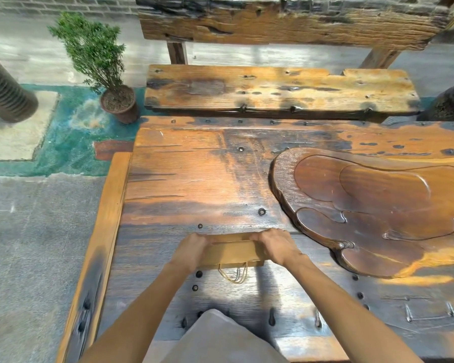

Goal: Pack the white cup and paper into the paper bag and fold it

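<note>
A brown paper bag [231,252] lies on the wooden table [184,179] in front of me, its top flap folded over toward me and its cord handles [235,275] dangling off the near edge. My left hand [192,248] grips the bag's left end, fingers curled over the far edge. My right hand [274,244] grips the right end the same way. No white cup and no paper show; whatever is in the bag is hidden.
A carved dark wooden tea tray [372,205] lies on the table just right of my right hand. Beyond the table stands a wooden bench [278,87]. A potted shrub [110,82] sits on the floor at the far left.
</note>
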### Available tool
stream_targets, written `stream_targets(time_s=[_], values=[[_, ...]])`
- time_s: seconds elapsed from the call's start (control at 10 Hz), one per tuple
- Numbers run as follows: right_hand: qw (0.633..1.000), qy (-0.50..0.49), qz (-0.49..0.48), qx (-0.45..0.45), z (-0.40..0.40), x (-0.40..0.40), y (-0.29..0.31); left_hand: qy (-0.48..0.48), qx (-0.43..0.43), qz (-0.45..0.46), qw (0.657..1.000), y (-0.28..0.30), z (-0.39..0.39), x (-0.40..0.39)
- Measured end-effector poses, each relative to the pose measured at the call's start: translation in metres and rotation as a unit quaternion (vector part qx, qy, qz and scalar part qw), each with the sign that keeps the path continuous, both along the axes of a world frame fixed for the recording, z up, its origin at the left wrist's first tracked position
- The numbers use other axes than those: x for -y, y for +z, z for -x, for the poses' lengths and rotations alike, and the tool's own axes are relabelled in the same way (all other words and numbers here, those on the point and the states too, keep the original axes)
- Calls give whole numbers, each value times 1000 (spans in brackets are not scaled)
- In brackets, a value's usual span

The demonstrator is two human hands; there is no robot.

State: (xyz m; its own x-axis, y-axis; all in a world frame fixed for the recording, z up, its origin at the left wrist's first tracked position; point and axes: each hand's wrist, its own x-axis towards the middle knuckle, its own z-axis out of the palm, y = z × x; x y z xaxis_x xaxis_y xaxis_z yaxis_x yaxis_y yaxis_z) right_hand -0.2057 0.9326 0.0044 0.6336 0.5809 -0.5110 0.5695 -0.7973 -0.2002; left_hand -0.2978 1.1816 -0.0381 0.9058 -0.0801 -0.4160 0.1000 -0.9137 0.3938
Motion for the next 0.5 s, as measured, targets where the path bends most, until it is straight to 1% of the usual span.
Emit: stream_targets(time_s=[0.1,0.2,0.3,0.4,0.5], values=[[1000,-10,-6,9,3,3,-5,12,14,20,1000,-4,2,-1],[999,-42,11,1,2,6,-2,55,-21,46,997,3,2,-4],[996,-87,11,8,0,15,-8,111,-24,98,989,19,4,-13],[994,-105,-15,-4,7,18,-5,116,5,106,988,25,9,-15],[989,-134,-60,29,19,22,1,129,57,89,986,28,19,-17]])
